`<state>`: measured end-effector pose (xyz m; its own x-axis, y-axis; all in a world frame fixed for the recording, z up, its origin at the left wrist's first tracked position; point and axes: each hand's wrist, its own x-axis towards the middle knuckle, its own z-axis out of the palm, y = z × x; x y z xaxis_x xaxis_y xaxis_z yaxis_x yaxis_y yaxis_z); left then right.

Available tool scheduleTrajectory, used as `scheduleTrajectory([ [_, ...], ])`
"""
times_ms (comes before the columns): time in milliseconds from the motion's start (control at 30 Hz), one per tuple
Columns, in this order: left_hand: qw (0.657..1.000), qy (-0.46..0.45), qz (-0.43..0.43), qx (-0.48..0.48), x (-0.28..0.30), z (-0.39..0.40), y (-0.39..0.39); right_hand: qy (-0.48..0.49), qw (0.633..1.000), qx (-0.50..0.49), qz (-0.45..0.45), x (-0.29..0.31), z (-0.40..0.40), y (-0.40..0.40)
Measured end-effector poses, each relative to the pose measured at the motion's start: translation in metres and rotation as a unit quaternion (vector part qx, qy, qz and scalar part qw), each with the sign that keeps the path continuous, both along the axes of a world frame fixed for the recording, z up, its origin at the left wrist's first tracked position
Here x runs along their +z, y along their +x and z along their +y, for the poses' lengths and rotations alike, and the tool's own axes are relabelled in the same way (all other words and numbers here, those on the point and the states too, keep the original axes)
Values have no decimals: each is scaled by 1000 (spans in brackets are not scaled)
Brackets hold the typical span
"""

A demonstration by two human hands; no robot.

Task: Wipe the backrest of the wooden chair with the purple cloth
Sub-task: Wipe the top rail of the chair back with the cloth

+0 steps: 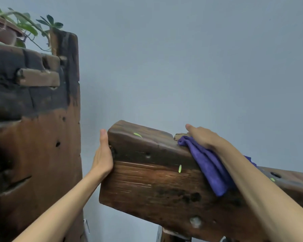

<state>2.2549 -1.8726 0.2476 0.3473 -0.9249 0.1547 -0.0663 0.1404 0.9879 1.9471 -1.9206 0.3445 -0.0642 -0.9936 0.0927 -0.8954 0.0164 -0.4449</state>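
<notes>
At eleven o'clock of the head view, a reddish-brown plant pot [2,30] sits atop a tall dark-stained rough wooden cabinet [37,137]; it holds a green leafy plant [24,23] whose stems trail over the rim toward three o'clock. What else the pot holds cannot be seen. The thick, weathered brown wooden chair backrest [152,180] occupies the lower centre, running from its squared end at nine o'clock down toward four o'clock, against a plain pale grey-blue wall [182,58]. Small bright green flecks [180,168] lie on the backrest's top edge and front face. The left hand [102,158] is laid flat against the squared end of the backrest, thumb upward, fingers wrapped behind and out of sight; it braces the wood rather than clenching. The right hand [205,138] lies palm-down over the top edge, fingers extended, pressing the crumpled purple microfibre cloth [210,165] onto the wood. The cloth lies directly under the palm and forearm, its bunched corner protruding at nine o'clock of the hand, the remainder draping down the front face toward six o'clock. Both forearms are bare.
</notes>
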Motion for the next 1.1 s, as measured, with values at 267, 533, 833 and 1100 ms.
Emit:
scheduleTrajectory([
  [267,999,-38,9,1,-5,-2,-1,-113,993,-32,-32,14,-24,34],
  [533,998,-57,10,4,-5,5,1,-226,967,67,-99,20,-26,85],
  [833,999,-38,16,13,-12,-3,3,-78,995,-56,7,-19,40,-40],
  [1100,994,-11,86,-61,-7,0,3,-143,977,-109,116,-47,83,-58],
])
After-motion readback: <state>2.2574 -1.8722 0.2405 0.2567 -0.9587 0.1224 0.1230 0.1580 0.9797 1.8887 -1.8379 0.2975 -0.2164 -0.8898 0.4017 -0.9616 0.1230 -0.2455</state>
